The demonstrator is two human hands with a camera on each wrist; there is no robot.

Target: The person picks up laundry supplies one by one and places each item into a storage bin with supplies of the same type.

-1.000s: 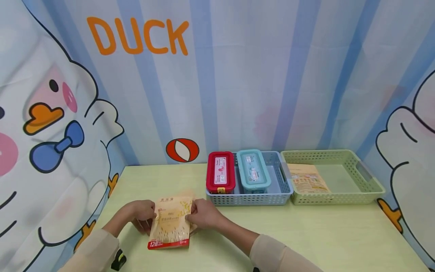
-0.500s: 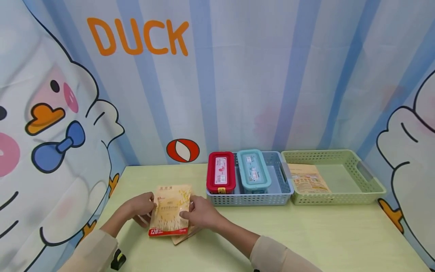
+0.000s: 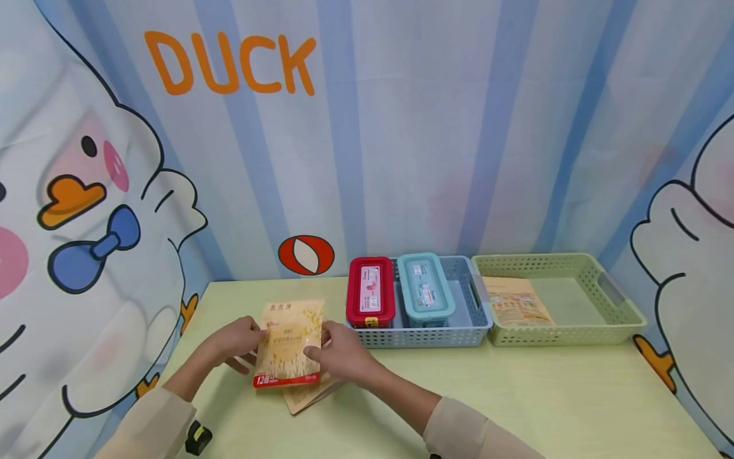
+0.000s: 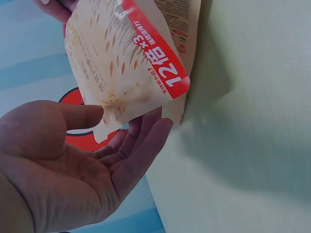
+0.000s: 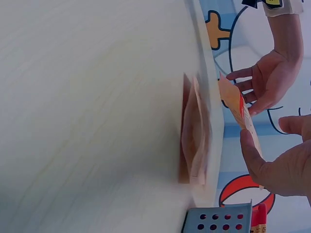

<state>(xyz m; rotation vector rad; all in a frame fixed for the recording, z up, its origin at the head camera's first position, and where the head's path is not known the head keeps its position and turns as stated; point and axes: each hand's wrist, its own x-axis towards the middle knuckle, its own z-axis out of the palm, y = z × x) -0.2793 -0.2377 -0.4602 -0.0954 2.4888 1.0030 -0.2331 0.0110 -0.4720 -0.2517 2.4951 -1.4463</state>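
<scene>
A flat beige pouch (image 3: 289, 344) with a wheat print and a red bottom band is held up over the table by both hands. My left hand (image 3: 236, 340) pinches its left edge; in the left wrist view, the thumb (image 4: 83, 116) lies on the front and the fingers go behind. At the right edge my right hand (image 3: 346, 352) grips it with the thumb on the printed face and the fingers hidden behind. Beneath the pouch, partly covered, more beige pouches (image 3: 306, 398) lie on the table; the right wrist view shows these lower pouches (image 5: 195, 131) stacked and apart from the raised one.
A blue basket (image 3: 424, 338) behind the right hand holds a red-lidded box (image 3: 371, 293) and a teal-lidded box (image 3: 425, 287). Beside it, a green basket (image 3: 573, 335) holds a beige pouch (image 3: 516, 303). A duck-print curtain (image 3: 401, 127) hangs behind the table (image 3: 516, 395).
Both hands have raised the pouch up and away from me, with its red band now higher in the view. More of the pouches beneath has come into sight.
</scene>
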